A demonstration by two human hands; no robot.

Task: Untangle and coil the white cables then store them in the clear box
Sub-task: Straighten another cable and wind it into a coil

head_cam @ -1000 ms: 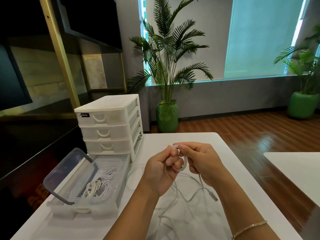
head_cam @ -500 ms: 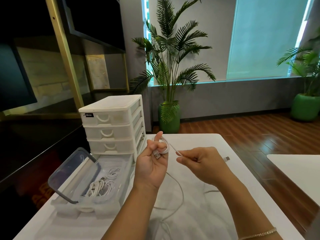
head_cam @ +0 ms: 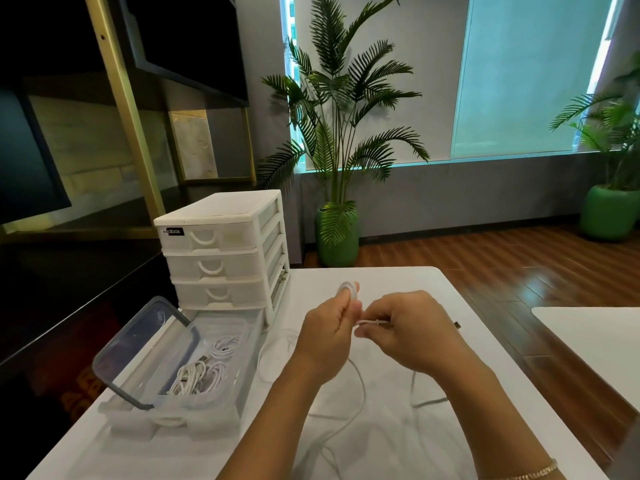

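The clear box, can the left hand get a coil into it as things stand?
Probably yes. The clear box sits open beside the left hand, its lid tipped away on the far side, and nothing stands between them.

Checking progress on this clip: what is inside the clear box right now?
The clear box holds several coiled white cables; an exact count is unclear where they overlap. Its lid stands propped open at the left, leaning on the box.

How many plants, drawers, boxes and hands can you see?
Potted plants: 2
Drawers in the white drawer unit: 3
Clear box: 1
Hands: 2, left hand, right hand
Total: 8
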